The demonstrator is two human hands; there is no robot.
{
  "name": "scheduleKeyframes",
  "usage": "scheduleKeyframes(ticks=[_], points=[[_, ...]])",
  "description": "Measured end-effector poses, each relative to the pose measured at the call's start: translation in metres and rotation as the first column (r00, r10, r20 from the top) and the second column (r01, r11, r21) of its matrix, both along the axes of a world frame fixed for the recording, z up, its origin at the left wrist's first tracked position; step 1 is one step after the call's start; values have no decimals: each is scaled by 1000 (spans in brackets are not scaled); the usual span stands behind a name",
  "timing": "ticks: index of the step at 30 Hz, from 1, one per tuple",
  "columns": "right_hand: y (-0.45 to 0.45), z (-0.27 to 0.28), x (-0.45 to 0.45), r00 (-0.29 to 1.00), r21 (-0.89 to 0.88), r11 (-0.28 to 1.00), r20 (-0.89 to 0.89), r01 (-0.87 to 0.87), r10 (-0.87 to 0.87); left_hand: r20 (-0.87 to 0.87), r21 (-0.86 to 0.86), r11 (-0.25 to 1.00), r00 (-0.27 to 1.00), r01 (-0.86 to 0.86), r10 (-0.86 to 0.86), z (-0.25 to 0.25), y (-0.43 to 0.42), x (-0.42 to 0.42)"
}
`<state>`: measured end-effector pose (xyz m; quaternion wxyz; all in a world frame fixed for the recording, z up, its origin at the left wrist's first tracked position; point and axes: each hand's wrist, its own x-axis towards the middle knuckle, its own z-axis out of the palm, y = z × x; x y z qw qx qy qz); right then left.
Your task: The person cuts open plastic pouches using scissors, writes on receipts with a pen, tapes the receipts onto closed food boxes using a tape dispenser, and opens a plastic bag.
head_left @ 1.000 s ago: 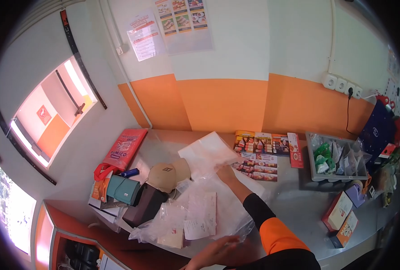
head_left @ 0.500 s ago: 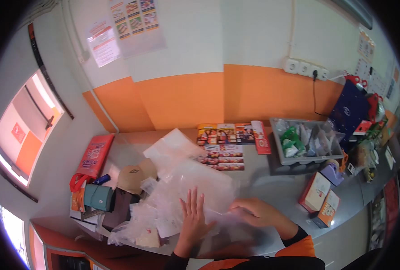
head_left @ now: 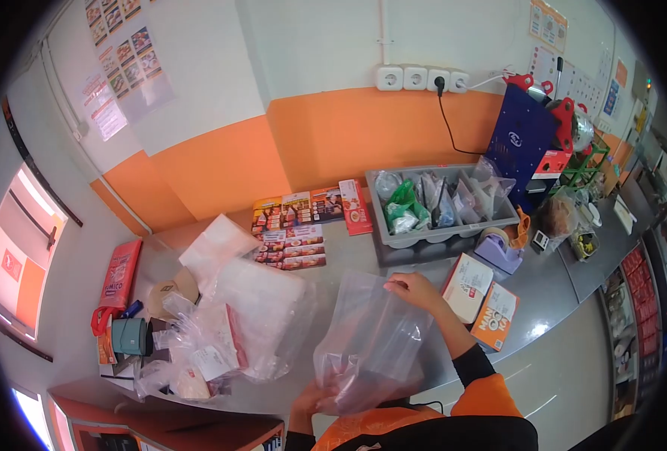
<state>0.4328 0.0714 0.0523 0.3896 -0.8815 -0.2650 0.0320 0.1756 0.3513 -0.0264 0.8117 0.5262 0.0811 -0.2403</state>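
Observation:
A clear plastic bag [head_left: 378,323] hangs stretched between my hands above the near side of the metal counter. My right hand [head_left: 418,292] pinches its upper right corner between thumb and fingers. At the lower left edge of the bag is my left hand [head_left: 315,397], closed on the film, with its fingertips partly covered by the plastic. Left of the bag lies a stack of clear plastic bags [head_left: 262,289], spread flat. Crumpled clear plastic [head_left: 179,338] and a red-and-white box [head_left: 228,334] lie beside that stack.
A grey divided tray [head_left: 424,239] of small bagged items stands at the back. A purple tape dispenser [head_left: 499,252], a white box [head_left: 469,286] and an orange box [head_left: 495,316] sit right. Leaflets [head_left: 296,225] lie behind the stack; a teal wallet [head_left: 128,336] lies far left.
My left hand was spread flat on the stack and has moved down to the bag's edge. My right hand now holds one bag away from the stack. The view has swung right.

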Motion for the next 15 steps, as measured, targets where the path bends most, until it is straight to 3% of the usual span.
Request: scheduleKeyframes(ticks=[2,3,6,9,12,15], points=[[-10,-13,5,999,-54,998,30,19,-18,65,-80,985,986,-150,155,10,-5,-14],[-13,-21,9,999,-79,997,48,27,-23,87,-414,891,966,-187,243,-61,17,-39],[-16,-48,25,991,-98,995,130,-19,32,-15,-831,420,769,-365,639,5,-20,-35],[-14,-69,35,980,-163,987,196,-8,40,-253,-655,436,722,-617,644,31,-64,-29],[-5,-91,35,892,-166,978,451,125,-38,-287,-508,424,611,-750,738,-11,-93,-20],[6,-65,-1,790,5,994,607,112,-92,-63,64,636,633,-769,772,-11,-107,-7]])
